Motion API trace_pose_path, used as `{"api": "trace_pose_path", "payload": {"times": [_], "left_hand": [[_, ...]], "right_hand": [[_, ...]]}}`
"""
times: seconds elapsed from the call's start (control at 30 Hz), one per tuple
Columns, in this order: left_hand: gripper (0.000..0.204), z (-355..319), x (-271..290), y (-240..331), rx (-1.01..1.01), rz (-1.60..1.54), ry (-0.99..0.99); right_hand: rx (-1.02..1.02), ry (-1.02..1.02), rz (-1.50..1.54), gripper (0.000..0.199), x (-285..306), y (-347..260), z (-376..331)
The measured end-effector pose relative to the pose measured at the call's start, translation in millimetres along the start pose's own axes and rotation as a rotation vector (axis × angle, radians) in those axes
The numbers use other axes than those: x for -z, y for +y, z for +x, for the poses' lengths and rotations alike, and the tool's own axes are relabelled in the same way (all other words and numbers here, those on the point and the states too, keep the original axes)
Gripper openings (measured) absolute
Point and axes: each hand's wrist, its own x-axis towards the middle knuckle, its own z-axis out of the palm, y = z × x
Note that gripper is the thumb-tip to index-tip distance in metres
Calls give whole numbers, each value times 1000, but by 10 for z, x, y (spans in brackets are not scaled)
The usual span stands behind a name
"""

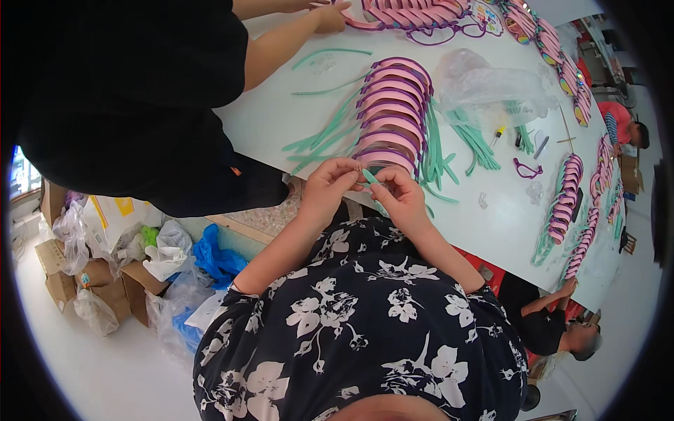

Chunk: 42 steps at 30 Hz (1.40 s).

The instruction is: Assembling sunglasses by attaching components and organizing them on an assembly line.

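Because the fingers of the right hand (400, 198) cover part of the teal strap (371, 177), its full length cannot be made out. The right grip pinches the strap near the worktop's (502, 217) near edge, before the row of pink-and-purple bands (394, 104). Its long axis slants; the visible end points away and leftward. Left hand (330, 184): fingertips together, contents indiscernible. 1 co-worker (140, 112) is cut off.

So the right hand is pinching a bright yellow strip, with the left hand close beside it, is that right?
Not quite: the strip is mint green, not bright yellow. The head view shows it pinched in the right hand, with the left hand close beside it.
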Motion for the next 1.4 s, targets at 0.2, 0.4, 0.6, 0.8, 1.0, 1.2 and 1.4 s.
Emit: {"api": "trace_pose_path", "payload": {"times": [0.2, 0.4, 0.6, 0.8, 1.0, 1.2, 1.4], "left_hand": [[15, 6, 5, -70, 13, -70, -45], [15, 77, 5, -145, -13, -95, -103], [16, 86, -59, -149, 17, -230, -138], [18, 128, -65, -205, 27, -256, -147], [20, 154, -53, -171, 94, -142, -199], [22, 186, -19, -52, 87, 140, -248], [14, 160, -150, -72, 126, 59, -94]], "right_hand": [[-32, 59, -12, 9, 20, 23, -27], [184, 95, -296, 10, 78, -12, -25], [266, 113, -391, 12, 136, -55, -15], [322, 91, -419, 11, 161, -49, 2], [216, 17, -394, 10, 216, -124, 47], [-68, -76, -279, 13, 313, -1, 68], [335, -2, -643, 19, 199, -190, 171]]}}
